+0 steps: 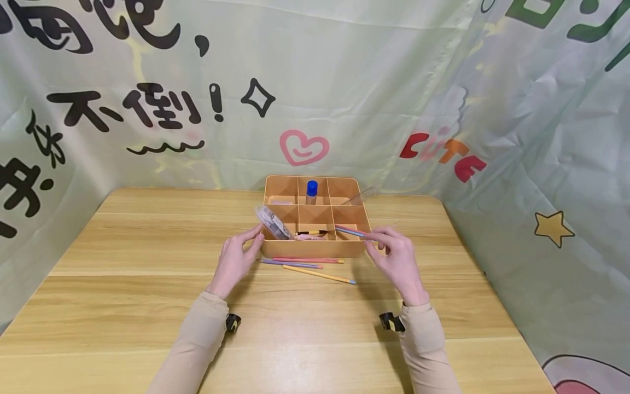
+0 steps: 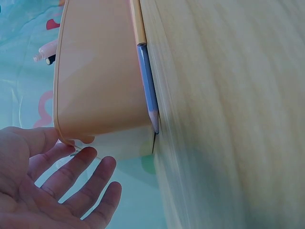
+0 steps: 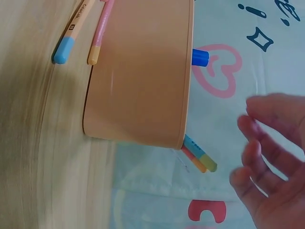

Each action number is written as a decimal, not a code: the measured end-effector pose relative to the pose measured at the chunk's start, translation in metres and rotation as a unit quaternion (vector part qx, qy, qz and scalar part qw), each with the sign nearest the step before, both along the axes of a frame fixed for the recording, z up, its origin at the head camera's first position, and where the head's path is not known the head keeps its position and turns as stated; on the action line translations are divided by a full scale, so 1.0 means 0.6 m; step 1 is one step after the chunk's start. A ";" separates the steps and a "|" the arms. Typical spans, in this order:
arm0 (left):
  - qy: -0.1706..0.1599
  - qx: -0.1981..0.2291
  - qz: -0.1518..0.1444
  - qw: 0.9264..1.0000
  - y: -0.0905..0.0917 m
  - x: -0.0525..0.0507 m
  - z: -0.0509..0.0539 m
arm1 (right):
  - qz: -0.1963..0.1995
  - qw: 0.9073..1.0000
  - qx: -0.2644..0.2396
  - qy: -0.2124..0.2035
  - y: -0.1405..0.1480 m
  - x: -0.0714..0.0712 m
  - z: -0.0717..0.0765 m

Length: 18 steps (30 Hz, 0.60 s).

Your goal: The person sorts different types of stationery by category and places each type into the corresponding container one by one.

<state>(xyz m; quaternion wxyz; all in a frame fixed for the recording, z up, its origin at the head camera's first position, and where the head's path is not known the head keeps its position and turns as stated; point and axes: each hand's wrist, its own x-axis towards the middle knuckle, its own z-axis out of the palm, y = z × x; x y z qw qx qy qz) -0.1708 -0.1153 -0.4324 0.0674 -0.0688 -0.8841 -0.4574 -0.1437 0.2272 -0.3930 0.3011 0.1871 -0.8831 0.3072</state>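
A tan organizer box (image 1: 315, 249) (image 2: 100, 71) (image 3: 138, 71) has several compartments. My left hand (image 1: 233, 262) (image 2: 62, 181) touches its front left corner with thumb and forefinger, the other fingers spread. Beside the front right corner, my right hand (image 1: 396, 260) (image 3: 274, 152) has loosely bent fingers and holds nothing. A blue pencil (image 1: 350, 232) (image 3: 195, 148) and a reddish one lean out over the right wall, apart from that hand in the right wrist view. In the front left compartment a clear case (image 1: 274, 223) stands tilted. A black-and-yellow item (image 1: 311, 232) lies in the front middle one.
On the table (image 1: 147, 306) before the box lie a pink pencil (image 1: 307, 260), a purple pencil (image 1: 290, 264) and a yellow pencil (image 1: 320, 274). A blue-capped tube (image 1: 311, 189) stands in the back middle compartment; a clear ruler-like strip (image 1: 361, 195) leans out at back right. Printed cloth hangs behind.
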 end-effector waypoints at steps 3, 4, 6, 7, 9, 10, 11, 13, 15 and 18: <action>0.002 0.000 -0.001 1.000 0.000 0.000 -0.001 | 0.027 0.999 0.020 -0.028 -0.001 0.002 0.001; 0.002 -0.001 -0.001 1.000 0.000 0.000 -0.001 | 0.037 0.998 0.025 -0.040 -0.001 0.002 0.001; 0.003 -0.002 -0.001 1.000 0.000 0.000 -0.001 | 0.054 0.996 0.029 -0.065 -0.002 0.003 0.002; 0.003 -0.003 0.000 1.000 0.000 0.000 -0.001 | 0.061 0.995 0.028 -0.077 -0.003 0.004 0.003; 0.002 -0.004 -0.001 1.000 0.000 0.000 -0.002 | 0.072 0.992 0.026 -0.099 -0.004 0.005 0.003; 0.001 -0.003 -0.001 1.000 0.000 0.000 -0.002 | 0.076 0.991 0.027 -0.110 -0.005 0.005 0.003; 0.001 -0.003 -0.001 1.000 0.000 0.000 -0.002 | 0.078 0.989 0.028 -0.122 -0.005 0.006 0.003; 0.001 -0.003 -0.002 1.000 0.000 0.000 -0.002 | 0.085 0.985 0.032 -0.148 -0.005 0.006 0.002; 0.002 -0.003 -0.002 1.000 0.001 0.000 -0.002 | 0.092 0.979 0.042 -0.177 -0.005 0.006 0.001; 0.004 -0.002 -0.002 1.000 0.001 -0.001 -0.002 | 0.104 0.968 0.056 -0.221 -0.006 0.005 -0.001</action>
